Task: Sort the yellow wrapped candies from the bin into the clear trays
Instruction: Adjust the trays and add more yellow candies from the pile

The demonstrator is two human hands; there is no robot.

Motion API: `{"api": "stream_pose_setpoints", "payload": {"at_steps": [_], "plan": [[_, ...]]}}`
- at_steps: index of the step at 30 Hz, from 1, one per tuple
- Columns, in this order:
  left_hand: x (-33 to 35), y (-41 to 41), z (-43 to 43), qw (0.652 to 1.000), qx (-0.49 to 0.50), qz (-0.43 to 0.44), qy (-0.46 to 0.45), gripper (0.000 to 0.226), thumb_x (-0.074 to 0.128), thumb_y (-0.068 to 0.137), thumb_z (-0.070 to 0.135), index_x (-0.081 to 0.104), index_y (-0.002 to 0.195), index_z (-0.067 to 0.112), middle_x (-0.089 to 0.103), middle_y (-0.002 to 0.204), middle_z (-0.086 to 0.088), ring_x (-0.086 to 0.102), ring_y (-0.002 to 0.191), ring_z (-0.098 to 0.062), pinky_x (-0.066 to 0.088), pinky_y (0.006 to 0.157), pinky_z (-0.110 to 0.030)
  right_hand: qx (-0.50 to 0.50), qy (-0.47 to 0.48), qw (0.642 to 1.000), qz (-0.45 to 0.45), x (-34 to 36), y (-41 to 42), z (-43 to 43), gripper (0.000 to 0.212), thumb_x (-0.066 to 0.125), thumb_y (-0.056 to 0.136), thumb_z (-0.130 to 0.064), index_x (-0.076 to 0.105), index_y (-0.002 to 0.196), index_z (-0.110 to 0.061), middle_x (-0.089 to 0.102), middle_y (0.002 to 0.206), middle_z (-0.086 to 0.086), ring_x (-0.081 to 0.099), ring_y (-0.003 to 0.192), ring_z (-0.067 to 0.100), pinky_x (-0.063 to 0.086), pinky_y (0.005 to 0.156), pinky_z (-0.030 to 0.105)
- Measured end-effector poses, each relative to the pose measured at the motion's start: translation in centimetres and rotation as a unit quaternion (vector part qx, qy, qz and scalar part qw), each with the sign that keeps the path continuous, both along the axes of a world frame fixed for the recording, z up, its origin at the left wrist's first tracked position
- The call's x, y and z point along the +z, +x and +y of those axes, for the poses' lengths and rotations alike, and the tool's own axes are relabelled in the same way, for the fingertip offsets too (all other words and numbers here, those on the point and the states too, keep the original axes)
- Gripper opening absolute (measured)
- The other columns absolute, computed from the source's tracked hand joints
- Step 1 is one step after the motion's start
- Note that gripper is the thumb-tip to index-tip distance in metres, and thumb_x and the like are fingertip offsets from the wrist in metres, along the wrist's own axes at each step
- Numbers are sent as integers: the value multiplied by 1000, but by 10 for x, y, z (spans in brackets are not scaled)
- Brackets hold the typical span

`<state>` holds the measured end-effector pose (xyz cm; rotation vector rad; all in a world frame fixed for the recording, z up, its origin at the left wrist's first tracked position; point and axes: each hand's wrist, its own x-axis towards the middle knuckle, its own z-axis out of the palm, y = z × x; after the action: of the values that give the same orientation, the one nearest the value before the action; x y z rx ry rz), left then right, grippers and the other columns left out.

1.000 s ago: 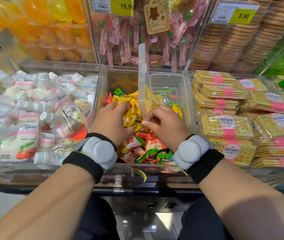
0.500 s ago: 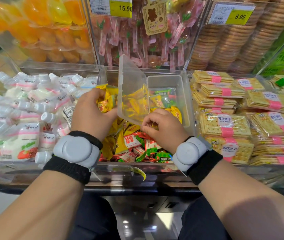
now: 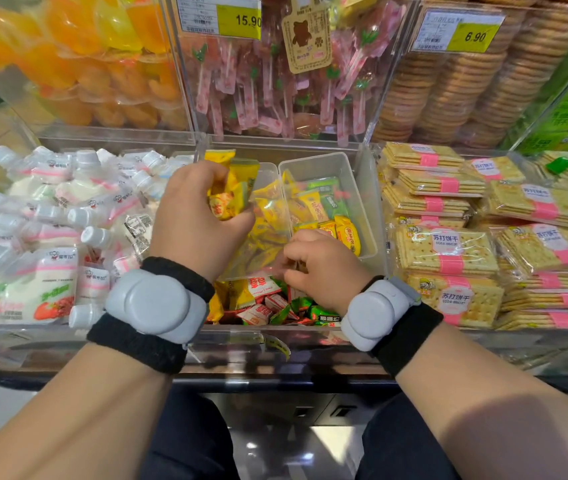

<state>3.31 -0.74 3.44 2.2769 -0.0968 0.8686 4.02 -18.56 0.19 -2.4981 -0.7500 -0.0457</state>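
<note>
My left hand [image 3: 196, 220] grips a bunch of yellow wrapped candies [image 3: 230, 188] and holds it above the left clear tray [image 3: 270, 174], which has several yellow candies in it. My right hand [image 3: 324, 268] pinches the near edge of that tray at the middle of the bin. A second clear tray [image 3: 351, 181] stands to the right with yellow and green candies inside. Loose red, green and yellow candies [image 3: 268, 303] lie in the bin [image 3: 241, 336] in front of the trays.
White pouches with caps [image 3: 50, 230] fill the compartment on the left. Stacked cracker packs [image 3: 448, 251] fill the one on the right. Behind stand clear bins of orange jellies [image 3: 85, 64], pink lollipops [image 3: 275, 88] and round biscuits [image 3: 448, 88].
My left hand lifted a bunch of yellow candies out of the bin and moved it up and right over the left tray. That tray tipped from upright down to lying flat.
</note>
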Motion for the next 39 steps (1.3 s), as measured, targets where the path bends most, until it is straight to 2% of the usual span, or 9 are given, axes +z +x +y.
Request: {"api": "stream_pose_setpoints", "payload": {"at_steps": [5,8,11,20,25,27,31,35,39], "plan": [[-8,-4,-14,996,-37,43,66,34,72,66,23,46,87,26,45,94,6,43,88,-13,31,75,-20,31,-9,999,24,3,0,-5,12,62,78,-12,69,86,-17,56,85,4,48,84,17,42,74,32],[-12,-7,-19,993,-41,76,75,35,72,64,22,55,94,21,51,104,1,50,98,-23,42,82,-32,-5,66,997,43,6,1,-6,7,67,78,-21,66,84,-20,55,81,-1,48,70,10,41,66,25],[-14,-7,-24,990,-47,97,89,39,73,61,22,57,96,19,52,110,-3,50,103,-26,39,86,-32,-43,153,985,66,10,4,-8,17,69,77,-26,56,89,-25,59,85,1,46,63,6,44,65,28],[-14,6,-41,983,-79,137,90,42,76,64,23,58,102,15,53,116,-6,48,108,-25,34,89,-26,-45,218,965,136,19,9,-17,12,57,80,-12,59,91,-18,63,85,-6,59,73,12,51,78,41],[-12,13,-48,979,-84,152,107,50,75,63,13,57,109,17,51,120,-3,44,114,-25,19,92,-18,-72,199,972,107,21,18,-24,12,55,88,-23,59,97,-15,65,91,1,61,87,19,50,81,42],[-11,17,-49,977,-91,163,108,53,74,65,10,56,115,16,50,125,-4,44,117,-25,22,97,-21,-75,196,973,94,21,22,-26,9,56,88,-22,58,93,-15,62,86,-5,60,89,16,47,80,31],[-9,23,-52,970,-105,182,120,59,70,71,9,51,126,16,46,135,-7,41,125,-26,32,102,-32,-86,192,976,62,27,29,-32,9,58,88,-24,52,81,-26,54,75,-14,52,66,-6,39,57,6],[-11,28,-55,967,-93,192,139,64,69,74,10,46,133,21,40,142,-6,36,130,-27,24,108,-33,-115,126,985,13,33,38,-40,10,58,87,-31,52,85,-24,52,71,-16,46,62,-3,35,54,8],[-9,35,-57,960,-94,209,163,66,68,75,9,44,134,28,34,146,-7,33,132,-31,31,108,-42,-120,88,989,-22,37,47,-44,13,59,86,-34,53,83,-24,60,83,-3,55,75,10,40,63,17]]}}
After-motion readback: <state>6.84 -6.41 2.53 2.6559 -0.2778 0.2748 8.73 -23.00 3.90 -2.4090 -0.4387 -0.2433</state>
